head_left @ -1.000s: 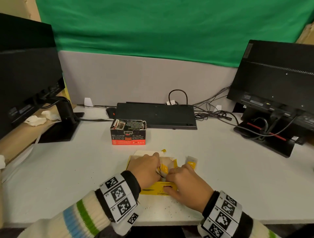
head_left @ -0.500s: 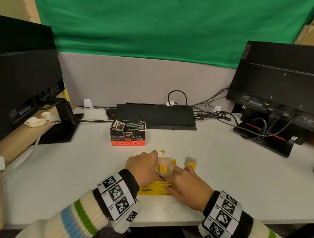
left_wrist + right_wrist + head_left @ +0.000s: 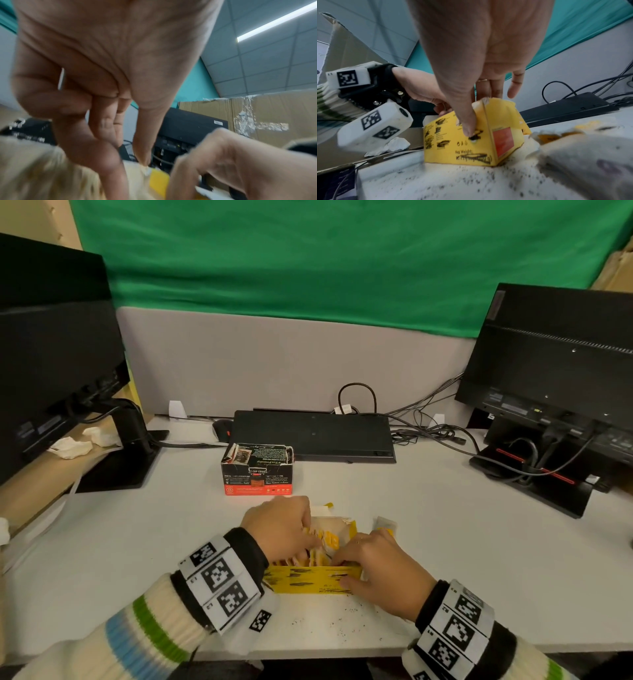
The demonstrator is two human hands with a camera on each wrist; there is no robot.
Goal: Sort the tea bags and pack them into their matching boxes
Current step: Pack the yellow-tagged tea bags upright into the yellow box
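Note:
An open yellow box (image 3: 308,581) stands on the white table (image 3: 462,559) near its front edge. My right hand (image 3: 376,563) grips its front wall, thumb (image 3: 467,125) on the printed face and fingers over the rim. My left hand (image 3: 284,529) reaches into the box from the left and pinches a bunch of tea bags (image 3: 327,541) with yellow tags; the left wrist view is blurred. One loose tea bag (image 3: 385,523) lies just right of the box. A black and red tea box (image 3: 257,470) stands open behind.
Loose tea crumbs (image 3: 342,621) dot the table in front of the yellow box. A black keyboard (image 3: 311,433) and cables (image 3: 428,429) lie at the back. Monitors stand at left (image 3: 51,354) and right (image 3: 555,354). Crumpled tissue (image 3: 72,446) sits far left.
My left hand has worked the tea bags slightly further into the yellow box. My right hand has kept its hold on the front wall.

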